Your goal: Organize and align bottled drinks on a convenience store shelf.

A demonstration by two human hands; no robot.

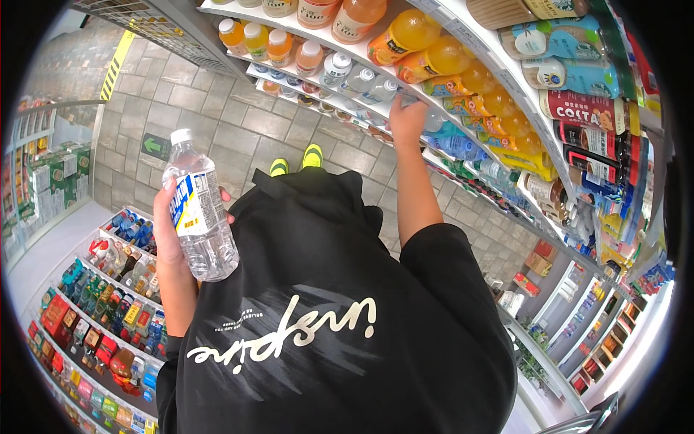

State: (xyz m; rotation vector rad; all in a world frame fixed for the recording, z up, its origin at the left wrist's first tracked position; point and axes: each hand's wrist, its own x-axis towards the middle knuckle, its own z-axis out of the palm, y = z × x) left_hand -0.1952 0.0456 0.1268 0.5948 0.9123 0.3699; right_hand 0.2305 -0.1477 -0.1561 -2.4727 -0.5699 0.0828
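My left hand [172, 222] holds a clear plastic bottle [209, 255] upright near my body. The bottle has a white cap, a blue, white and yellow label, and clear liquid inside. My right hand [407, 120] reaches into a lower shelf of the drinks rack, among a row of clear bottles. One white-capped clear bottle [381, 91] lies just left of its fingers, and another clear bottle [434, 120] is on its right. The fingertips are partly hidden at the shelf, so whether they grip anything is unclear.
Orange drink bottles [406, 35] stand on the shelf above my right hand. Coffee drinks [583, 111] line the upper shelf at right. Another stocked shelf unit [103, 293] stands at left behind me. The tiled floor [238, 146] bears a green arrow sign [154, 146].
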